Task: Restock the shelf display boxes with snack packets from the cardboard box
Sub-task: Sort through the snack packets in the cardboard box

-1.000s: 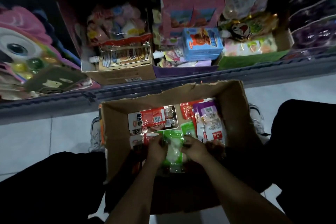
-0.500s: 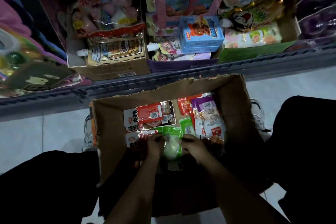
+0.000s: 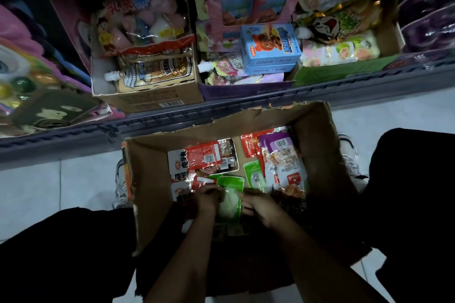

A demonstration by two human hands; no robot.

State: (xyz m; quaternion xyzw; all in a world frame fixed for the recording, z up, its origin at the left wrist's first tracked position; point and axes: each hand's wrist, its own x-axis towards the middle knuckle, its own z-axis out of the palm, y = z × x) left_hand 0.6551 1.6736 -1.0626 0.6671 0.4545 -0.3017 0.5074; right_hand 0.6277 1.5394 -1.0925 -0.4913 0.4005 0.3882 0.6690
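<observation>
now | green packet (image 3: 230, 200): flat, bright green rim, pale centre, lying in the cardboard box (image 3: 317, 135) between both hands | left hand (image 3: 208, 198): fingers curled, pinching packet's left edge | right hand (image 3: 259, 205): fingers curled, gripping its right edge | red packets (image 3: 204, 156) just beyond left hand
</observation>
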